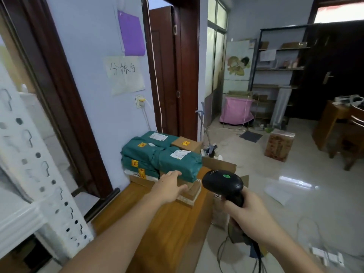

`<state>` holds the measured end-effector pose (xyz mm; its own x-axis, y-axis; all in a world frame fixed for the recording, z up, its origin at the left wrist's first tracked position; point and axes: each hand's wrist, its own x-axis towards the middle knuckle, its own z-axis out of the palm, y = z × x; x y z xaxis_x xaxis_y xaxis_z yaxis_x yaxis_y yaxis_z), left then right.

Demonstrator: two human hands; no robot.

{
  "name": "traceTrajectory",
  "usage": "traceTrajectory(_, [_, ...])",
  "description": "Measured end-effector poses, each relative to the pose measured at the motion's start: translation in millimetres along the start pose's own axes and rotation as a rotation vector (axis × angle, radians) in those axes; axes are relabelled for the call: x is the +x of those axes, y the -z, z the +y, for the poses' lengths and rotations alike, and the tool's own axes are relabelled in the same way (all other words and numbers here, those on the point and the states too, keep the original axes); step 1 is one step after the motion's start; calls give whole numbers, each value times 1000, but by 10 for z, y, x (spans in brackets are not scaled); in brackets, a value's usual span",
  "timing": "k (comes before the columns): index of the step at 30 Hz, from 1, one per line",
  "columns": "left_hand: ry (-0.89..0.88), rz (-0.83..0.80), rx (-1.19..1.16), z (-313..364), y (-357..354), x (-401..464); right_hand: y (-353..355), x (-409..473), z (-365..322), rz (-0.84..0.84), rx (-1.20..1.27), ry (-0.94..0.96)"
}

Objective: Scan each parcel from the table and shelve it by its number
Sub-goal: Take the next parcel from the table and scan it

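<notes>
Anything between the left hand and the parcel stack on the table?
Nothing visible. The left hand reaches open-fingered over the bare table, its fingertips already at the green parcel and the small brown box beneath it. The right hand holds the scanner aside.

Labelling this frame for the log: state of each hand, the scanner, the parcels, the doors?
left hand: open, reaching over the low cardboard parcel
right hand: grips the scanner handle
scanner: held up, head toward parcels
green parcels: stacked on table, sealed
near door: open
dark door: closed
</notes>
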<state>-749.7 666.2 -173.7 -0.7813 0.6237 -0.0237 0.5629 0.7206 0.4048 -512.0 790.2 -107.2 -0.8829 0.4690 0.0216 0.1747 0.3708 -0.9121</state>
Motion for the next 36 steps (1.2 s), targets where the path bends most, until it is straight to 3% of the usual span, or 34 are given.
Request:
traceTrajectory(10, [179,-26,-101,-172,-429,1224,150,1205,449,-42,-93,-4])
traceTrajectory(17, [354,62,-152,-292,-659,1906,270,2063,596,-57,-122,-31])
traceTrajectory(20, [540,108,-351,-338,-775,2099,304,2381,612,-85,-109,-34])
traceTrajectory(24, [838,244,-938,-351,-929,2299,328,2826,671,-173,-128,-40])
traceTrajectory(26, [957,239,-1124,-315,-1004,2344,346,3062,727,-205,-136,-22])
traceTrajectory(31, [1171,224,-1382,-194,-1258,2449,469,3605,809,-363,-120,-2])
traceTrajectory(36, [1164,384,-1512,-210,-1478,2596,588,3954,888,-460,-56,-21])
